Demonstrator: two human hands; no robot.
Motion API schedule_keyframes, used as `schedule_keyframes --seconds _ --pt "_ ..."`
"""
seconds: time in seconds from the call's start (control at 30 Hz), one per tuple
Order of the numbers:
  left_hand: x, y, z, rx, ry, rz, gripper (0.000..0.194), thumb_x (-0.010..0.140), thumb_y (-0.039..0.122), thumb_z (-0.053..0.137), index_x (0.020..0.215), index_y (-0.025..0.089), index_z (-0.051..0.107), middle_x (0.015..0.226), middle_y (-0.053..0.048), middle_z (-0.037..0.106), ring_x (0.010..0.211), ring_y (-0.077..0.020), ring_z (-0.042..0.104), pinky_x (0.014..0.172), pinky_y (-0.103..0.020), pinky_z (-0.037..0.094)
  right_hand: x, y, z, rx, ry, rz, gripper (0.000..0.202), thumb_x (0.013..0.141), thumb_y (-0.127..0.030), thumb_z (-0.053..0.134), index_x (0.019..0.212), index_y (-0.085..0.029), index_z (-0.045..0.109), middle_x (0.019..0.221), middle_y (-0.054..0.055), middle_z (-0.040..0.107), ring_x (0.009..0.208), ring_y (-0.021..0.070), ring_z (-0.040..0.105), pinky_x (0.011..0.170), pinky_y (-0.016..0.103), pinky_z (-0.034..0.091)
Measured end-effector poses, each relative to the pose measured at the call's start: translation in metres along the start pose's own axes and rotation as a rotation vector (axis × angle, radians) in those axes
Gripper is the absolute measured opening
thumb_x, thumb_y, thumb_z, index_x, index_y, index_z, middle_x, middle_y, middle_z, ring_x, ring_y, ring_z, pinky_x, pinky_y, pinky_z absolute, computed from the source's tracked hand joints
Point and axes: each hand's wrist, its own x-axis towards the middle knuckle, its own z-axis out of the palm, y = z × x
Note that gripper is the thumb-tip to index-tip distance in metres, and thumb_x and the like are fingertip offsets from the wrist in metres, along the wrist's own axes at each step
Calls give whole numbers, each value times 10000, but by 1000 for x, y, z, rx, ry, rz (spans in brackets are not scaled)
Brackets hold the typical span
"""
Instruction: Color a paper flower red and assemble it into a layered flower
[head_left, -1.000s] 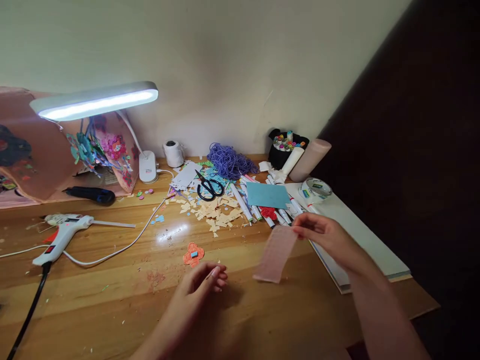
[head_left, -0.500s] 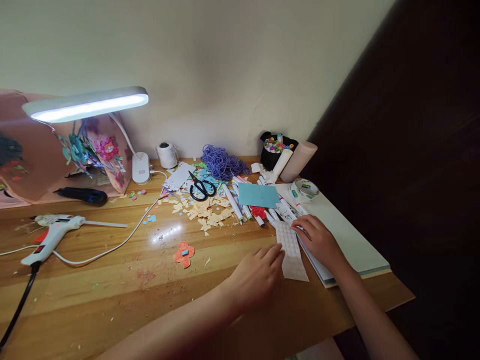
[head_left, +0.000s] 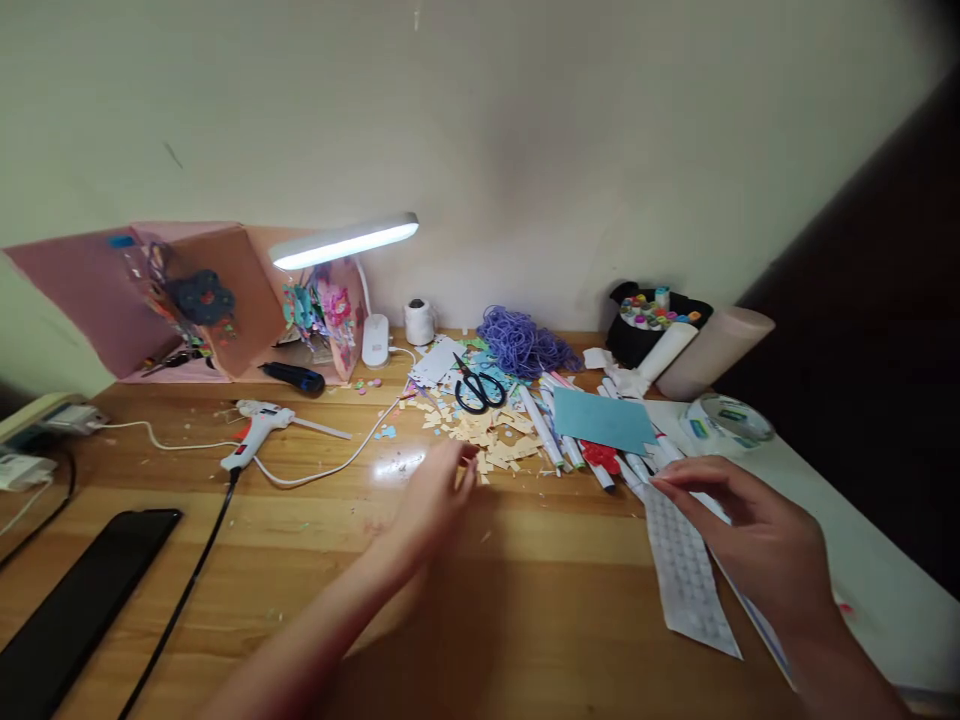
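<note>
My right hand (head_left: 757, 535) pinches the upper end of a translucent white strip with rows of raised dots (head_left: 690, 575). The strip hangs down beside the paper pad's edge. Low over the wooden table, my left hand (head_left: 431, 500) has its fingers curled in; whatever may be in them is hidden. The orange paper flower cannot be seen now, and the left hand covers about the place where it lay. Beyond that hand are cream paper scraps (head_left: 506, 440) and black-handled scissors (head_left: 480, 388).
White markers (head_left: 541, 430), a blue-green card (head_left: 604, 420) and a red paper flower (head_left: 600, 458) lie near the right hand. Clear tape (head_left: 726, 422) sits on the pad. Leftward are a glue gun (head_left: 259, 432), its cord and a phone (head_left: 90, 600). Purple yarn (head_left: 525, 342) is behind.
The view has swung left. My left hand has moved away from the dotted strip to the left, over where the orange flower lay. My right hand stays at the strip's upper end.
</note>
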Motion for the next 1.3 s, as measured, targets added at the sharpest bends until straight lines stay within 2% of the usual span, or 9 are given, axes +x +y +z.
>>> schedule_keyframes --seconds 0.17,0.27,0.33,0.43,0.6,0.73,0.87,1.07,1.3 --pt "7 -45 -35 72 149 -211 185 883 214 443 967 175 603 974 -64 657 885 -180 604 782 -287 460 10 -34 41 135 -65 -2 81 742 -295 682 750 -247 618 777 8 619 755 179 594 727 306 509" --pt "21 -74 -59 153 249 -399 164 889 226 477 934 149 614 960 -91 649 903 -199 602 819 -336 458 10 -43 60 158 -116 35 117 727 -329 692 742 -236 623 789 23 637 758 185 612 710 295 522" --pt "35 -94 -73 199 303 -519 208 889 297 519 990 131 592 1003 -74 619 922 -199 593 825 -400 473 8 -43 71 174 -134 60 141 716 -348 700 742 -230 626 796 32 645 767 191 619 726 301 527" --pt "56 -118 -84 223 347 -600 278 880 323 543 1094 147 556 1105 -79 574 972 -209 575 827 -418 486 4 -35 84 223 -148 121 171 698 -369 712 735 -221 633 782 42 659 748 195 630 703 306 539" --pt "76 -131 -83 150 369 -621 297 878 307 547 1136 160 537 1158 -87 548 1002 -219 562 834 -419 487 1 -13 98 244 -164 226 251 640 -409 745 702 -185 650 710 51 669 651 190 625 589 292 535" --pt "78 -127 -84 -37 373 -612 285 880 304 544 1130 167 542 1164 -86 546 1005 -217 561 838 -416 486 2 -7 101 249 -158 271 292 613 -442 754 680 -178 648 674 45 664 623 181 615 571 282 527" --pt "65 -103 -85 -359 324 -557 253 865 295 568 1058 133 587 1122 -85 591 1003 -212 575 856 -412 479 -2 -15 105 275 -226 283 275 614 -431 754 661 -185 641 660 42 665 619 177 617 565 275 526" --pt "12 -48 -66 -989 -5 -518 253 802 318 642 999 164 679 1081 -92 654 984 -152 600 857 -236 460 -15 -34 109 416 -332 325 206 650 -343 754 676 -194 613 678 23 668 638 153 627 593 254 530" --pt "-21 -23 -28 -1386 -216 -655 290 699 332 757 926 162 696 872 -41 643 731 -60 574 676 -141 455 -25 -50 110 576 -317 405 194 626 -231 777 758 -208 637 651 -11 660 591 120 619 545 212 523"
